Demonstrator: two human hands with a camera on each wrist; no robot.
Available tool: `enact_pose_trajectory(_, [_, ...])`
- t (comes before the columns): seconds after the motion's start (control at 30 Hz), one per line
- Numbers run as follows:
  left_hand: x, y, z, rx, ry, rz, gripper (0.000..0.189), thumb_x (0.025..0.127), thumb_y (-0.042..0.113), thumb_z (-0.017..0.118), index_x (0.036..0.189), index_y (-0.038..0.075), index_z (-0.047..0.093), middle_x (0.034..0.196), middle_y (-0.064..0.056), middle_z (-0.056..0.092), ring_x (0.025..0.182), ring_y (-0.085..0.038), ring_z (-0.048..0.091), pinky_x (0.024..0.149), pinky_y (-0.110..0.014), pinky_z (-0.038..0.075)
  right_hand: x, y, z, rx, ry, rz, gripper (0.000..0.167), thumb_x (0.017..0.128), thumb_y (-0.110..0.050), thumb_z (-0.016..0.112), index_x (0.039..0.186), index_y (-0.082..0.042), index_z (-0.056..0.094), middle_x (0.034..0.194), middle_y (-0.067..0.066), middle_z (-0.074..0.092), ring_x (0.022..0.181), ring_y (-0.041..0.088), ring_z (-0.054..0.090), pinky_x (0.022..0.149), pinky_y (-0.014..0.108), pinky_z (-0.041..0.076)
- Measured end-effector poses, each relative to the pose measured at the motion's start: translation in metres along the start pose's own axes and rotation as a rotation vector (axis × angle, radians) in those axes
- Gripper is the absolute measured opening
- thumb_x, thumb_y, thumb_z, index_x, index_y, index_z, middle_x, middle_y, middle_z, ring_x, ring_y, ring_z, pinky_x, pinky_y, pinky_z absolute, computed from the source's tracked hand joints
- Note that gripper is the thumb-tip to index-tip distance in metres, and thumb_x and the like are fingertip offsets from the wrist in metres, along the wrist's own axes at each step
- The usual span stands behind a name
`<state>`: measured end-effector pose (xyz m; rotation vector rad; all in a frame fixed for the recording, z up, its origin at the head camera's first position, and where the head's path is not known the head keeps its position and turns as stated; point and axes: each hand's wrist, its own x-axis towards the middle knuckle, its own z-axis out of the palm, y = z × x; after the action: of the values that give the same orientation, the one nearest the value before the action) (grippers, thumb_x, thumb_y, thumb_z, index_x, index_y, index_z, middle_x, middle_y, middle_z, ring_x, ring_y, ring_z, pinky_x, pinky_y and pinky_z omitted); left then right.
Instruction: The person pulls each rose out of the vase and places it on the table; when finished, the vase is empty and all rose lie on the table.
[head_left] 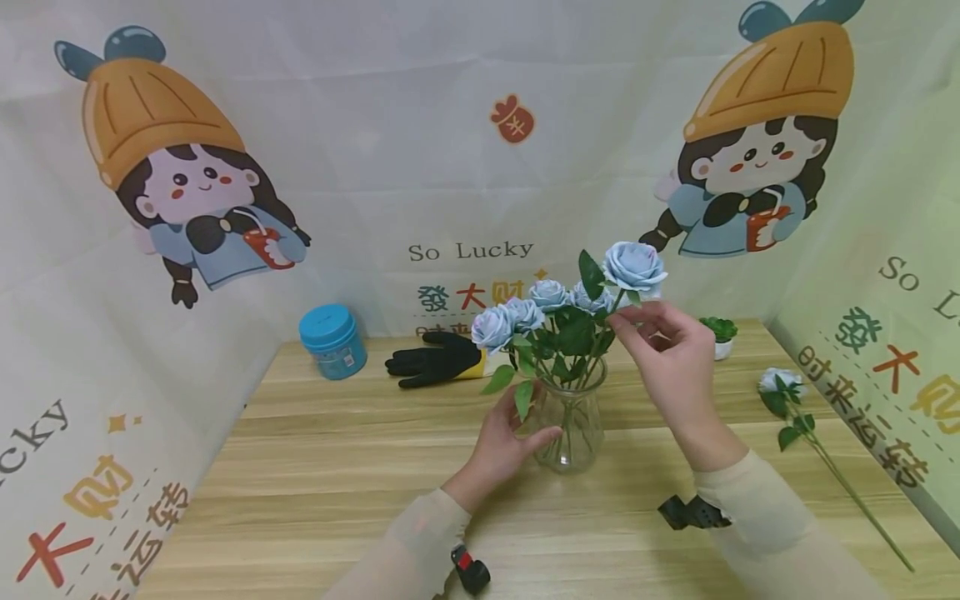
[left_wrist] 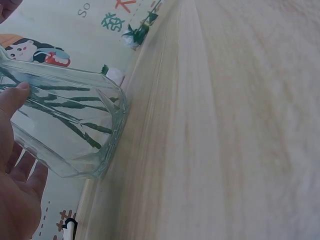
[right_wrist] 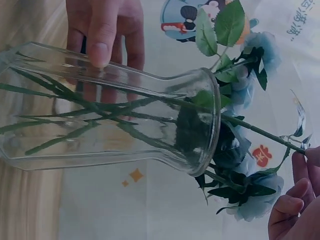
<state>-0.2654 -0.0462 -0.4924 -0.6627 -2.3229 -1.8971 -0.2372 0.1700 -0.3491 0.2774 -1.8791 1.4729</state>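
A clear glass vase (head_left: 576, 433) stands upright on the wooden table, holding several pale blue artificial roses (head_left: 492, 327) with green leaves. My left hand (head_left: 504, 446) grips the vase's left side, its thumb across the front and fingers behind, as the left wrist view also shows. At the vase's upper right, my right hand (head_left: 675, 358) pinches the stem (right_wrist: 265, 134) of the tallest blue rose (head_left: 634, 267) just below the bloom. That stem passes through the mouth into the vase. Through the glass (left_wrist: 75, 120), crossing stems are visible.
Another blue rose (head_left: 783, 385) lies on the table (head_left: 315, 492) at the right. Behind stand a blue lidded jar (head_left: 332, 342) on the left and a small potted plant (head_left: 722, 335) on the right. A black and yellow glove (head_left: 435, 360) lies behind the vase. Printed cloth walls surround the table.
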Motion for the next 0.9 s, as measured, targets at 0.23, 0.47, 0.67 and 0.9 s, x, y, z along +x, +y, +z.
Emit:
enact_pose_trajectory(0.23, [-0.001,0.002,0.000,-0.005,-0.004,0.000,0.065,0.087,0.013,0.084,0.144,0.007,0.052,0.148,-0.012,0.060,0.139,-0.030,0.055,0.119,-0.047,0.044,0.012,-0.007,-0.006,0.030,0.037,0.012,0.014,0.093,-0.014,0.079,0.099,-0.001,0.077,0.082,-0.016,0.071,0.065,0.004,0.058,0.049,0.015,0.041])
enact_pose_trajectory(0.47, [0.000,0.001,0.000,-0.006,-0.003,-0.002,0.065,0.087,0.013,0.084,0.144,0.007,0.053,0.147,-0.012,0.060,0.139,-0.029,0.055,0.119,-0.046,0.043,0.021,-0.014,-0.013,0.092,0.085,0.043,0.016,0.093,-0.011,0.077,0.100,0.003,0.074,0.083,-0.014,0.072,0.070,0.005,0.060,0.052,0.015,0.044])
enact_pose_trajectory(0.67, [0.000,0.000,-0.001,-0.007,-0.003,-0.013,0.067,0.086,0.013,0.085,0.145,0.008,0.053,0.148,-0.011,0.060,0.139,-0.028,0.055,0.120,-0.047,0.042,0.029,-0.020,-0.021,0.121,0.123,0.012,0.008,0.093,-0.009,0.077,0.098,-0.002,0.076,0.087,-0.010,0.073,0.073,0.008,0.061,0.053,0.017,0.041])
enact_pose_trajectory(0.9, [0.000,0.001,-0.001,-0.001,-0.002,-0.010,0.066,0.086,0.013,0.085,0.144,0.007,0.053,0.147,-0.010,0.060,0.139,-0.027,0.055,0.119,-0.047,0.043,0.040,-0.031,-0.043,0.340,0.179,0.038,0.004,0.090,-0.003,0.078,0.093,-0.002,0.075,0.083,-0.002,0.076,0.070,0.009,0.060,0.054,0.015,0.045])
